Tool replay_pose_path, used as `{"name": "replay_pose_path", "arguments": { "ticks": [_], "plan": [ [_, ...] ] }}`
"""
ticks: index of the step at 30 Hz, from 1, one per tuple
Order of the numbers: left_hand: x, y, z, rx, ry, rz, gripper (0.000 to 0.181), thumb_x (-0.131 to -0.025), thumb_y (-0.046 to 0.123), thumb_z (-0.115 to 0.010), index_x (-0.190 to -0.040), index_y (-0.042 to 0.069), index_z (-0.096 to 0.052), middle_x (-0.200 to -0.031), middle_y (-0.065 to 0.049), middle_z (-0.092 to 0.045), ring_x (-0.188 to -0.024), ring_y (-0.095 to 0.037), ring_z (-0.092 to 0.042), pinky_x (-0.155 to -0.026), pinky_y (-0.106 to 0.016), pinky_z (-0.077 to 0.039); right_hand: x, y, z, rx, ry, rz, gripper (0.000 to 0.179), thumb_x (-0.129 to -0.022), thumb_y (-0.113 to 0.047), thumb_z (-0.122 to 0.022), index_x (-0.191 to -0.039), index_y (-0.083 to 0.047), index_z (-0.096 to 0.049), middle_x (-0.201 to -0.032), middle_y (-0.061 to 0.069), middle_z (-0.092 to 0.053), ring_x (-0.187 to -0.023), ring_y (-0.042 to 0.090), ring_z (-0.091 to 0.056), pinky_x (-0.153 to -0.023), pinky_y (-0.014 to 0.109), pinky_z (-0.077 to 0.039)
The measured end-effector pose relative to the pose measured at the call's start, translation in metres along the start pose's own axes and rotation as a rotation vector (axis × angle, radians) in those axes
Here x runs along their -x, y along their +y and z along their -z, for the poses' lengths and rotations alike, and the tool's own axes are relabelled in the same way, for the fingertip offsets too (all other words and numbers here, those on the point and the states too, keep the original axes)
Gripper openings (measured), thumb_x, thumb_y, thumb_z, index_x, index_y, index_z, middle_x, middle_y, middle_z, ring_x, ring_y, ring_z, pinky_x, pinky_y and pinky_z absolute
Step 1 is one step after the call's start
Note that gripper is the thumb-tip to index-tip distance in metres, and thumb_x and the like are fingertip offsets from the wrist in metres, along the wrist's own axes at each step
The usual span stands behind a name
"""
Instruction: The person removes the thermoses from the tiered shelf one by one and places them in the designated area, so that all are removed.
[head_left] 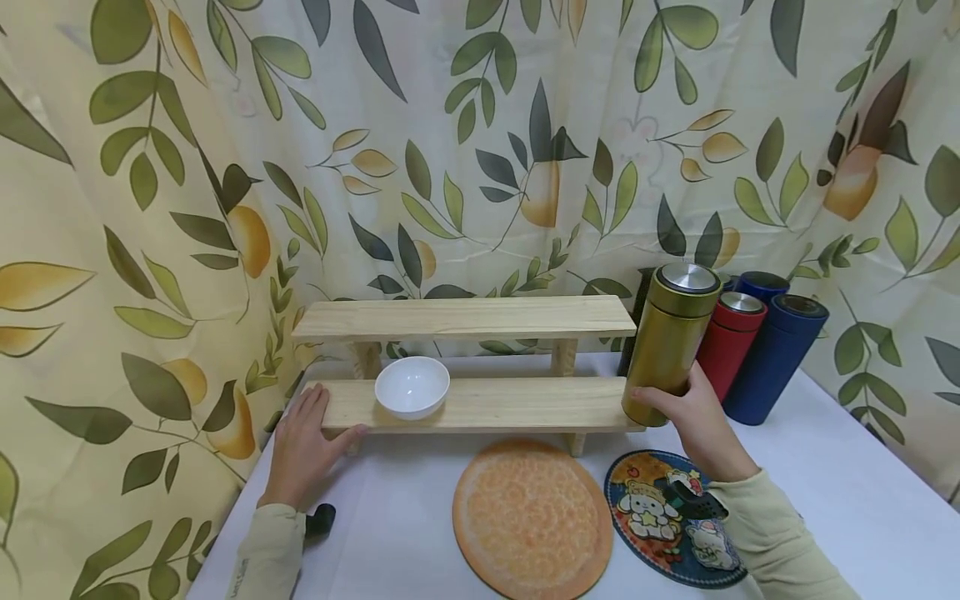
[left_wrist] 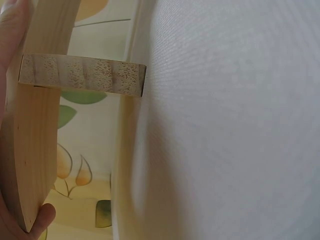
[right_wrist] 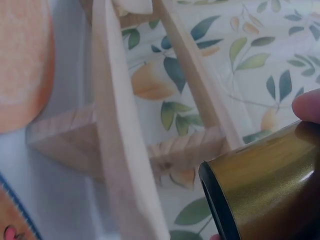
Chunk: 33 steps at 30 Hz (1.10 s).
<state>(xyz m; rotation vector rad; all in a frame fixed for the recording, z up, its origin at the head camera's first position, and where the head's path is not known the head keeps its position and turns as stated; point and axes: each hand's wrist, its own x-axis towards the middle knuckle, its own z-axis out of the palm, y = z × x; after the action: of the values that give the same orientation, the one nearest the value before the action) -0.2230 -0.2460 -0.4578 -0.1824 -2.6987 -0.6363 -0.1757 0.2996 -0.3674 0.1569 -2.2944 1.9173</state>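
My left hand (head_left: 306, 446) grips the left end of a two-step wooden shelf (head_left: 525, 404), its thumb on the near edge of the lower board. In the left wrist view a fingertip (left_wrist: 45, 217) curls round the board's end (left_wrist: 35, 150). A gold vacuum flask (head_left: 670, 342) with a steel-topped lid is in my right hand (head_left: 699, 423), held around its lower part at the right end of the lower board. In the right wrist view the flask's dark base (right_wrist: 217, 200) shows beside the shelf frame (right_wrist: 125, 140). A white bowl (head_left: 412, 390) sits on the lower board.
Behind my right hand stand a red flask (head_left: 733, 337) and blue flasks (head_left: 780, 358). A round orange-tan mat (head_left: 532, 517) lies in front of the shelf, next to a round cartoon-print mat (head_left: 645, 508) under my right forearm. A leaf-print curtain (head_left: 480, 167) hangs behind the white table.
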Motion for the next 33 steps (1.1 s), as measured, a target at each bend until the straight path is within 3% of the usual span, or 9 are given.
{"name": "replay_pose_path", "arguments": {
  "ticks": [6, 13, 19, 25, 33],
  "plan": [
    [0.001, 0.001, 0.001, 0.003, -0.002, 0.004, 0.106, -0.093, 0.06, -0.078, -0.159, -0.013, -0.038, -0.166, -0.031, -0.034, -0.156, -0.048, -0.025, -0.119, -0.072, -0.023, 0.011, 0.012, 0.012, 0.022, 0.027, -0.024, 0.07, -0.105, -0.013, -0.069, -0.156, -0.029, -0.025, -0.149, 0.002, -0.035, -0.133, 0.021, -0.036, -0.108, 0.055, -0.035],
    [0.001, 0.001, 0.0, 0.005, 0.004, -0.006, 0.105, -0.093, 0.059, -0.078, -0.159, -0.013, -0.038, -0.166, -0.032, -0.035, -0.156, -0.049, -0.025, -0.12, -0.072, -0.023, 0.023, 0.026, 0.023, 0.035, 0.054, -0.06, 0.072, -0.105, -0.014, -0.07, -0.159, -0.029, -0.024, -0.148, 0.003, -0.035, -0.13, 0.02, -0.037, -0.112, 0.066, -0.032],
    [0.0, -0.001, 0.001, 0.012, 0.002, -0.01, 0.106, -0.092, 0.059, -0.078, -0.159, -0.012, -0.038, -0.166, -0.032, -0.034, -0.156, -0.049, -0.025, -0.119, -0.072, -0.022, 0.028, 0.039, 0.029, 0.039, 0.049, -0.106, 0.081, -0.107, -0.019, -0.07, -0.165, -0.026, -0.014, -0.156, 0.013, -0.028, -0.14, 0.036, -0.032, -0.117, 0.074, -0.027],
    [0.0, 0.0, 0.003, 0.009, -0.005, -0.003, 0.106, -0.093, 0.059, -0.078, -0.159, -0.012, -0.037, -0.167, -0.031, -0.033, -0.156, -0.049, -0.024, -0.12, -0.072, -0.022, 0.03, 0.055, 0.035, 0.039, 0.042, -0.156, 0.092, -0.106, -0.017, -0.069, -0.17, -0.014, -0.003, -0.166, 0.025, -0.016, -0.148, 0.05, -0.022, -0.118, 0.077, -0.022],
    [-0.001, 0.0, -0.001, 0.008, 0.026, -0.02, 0.105, -0.092, 0.06, -0.079, -0.158, -0.012, -0.04, -0.165, -0.031, -0.036, -0.155, -0.049, -0.027, -0.118, -0.073, -0.024, 0.034, 0.07, 0.041, 0.057, 0.028, -0.213, 0.098, -0.105, -0.015, -0.069, -0.169, -0.006, 0.004, -0.169, 0.031, -0.012, -0.15, 0.056, -0.019, -0.118, 0.078, -0.021]
  ]
}}
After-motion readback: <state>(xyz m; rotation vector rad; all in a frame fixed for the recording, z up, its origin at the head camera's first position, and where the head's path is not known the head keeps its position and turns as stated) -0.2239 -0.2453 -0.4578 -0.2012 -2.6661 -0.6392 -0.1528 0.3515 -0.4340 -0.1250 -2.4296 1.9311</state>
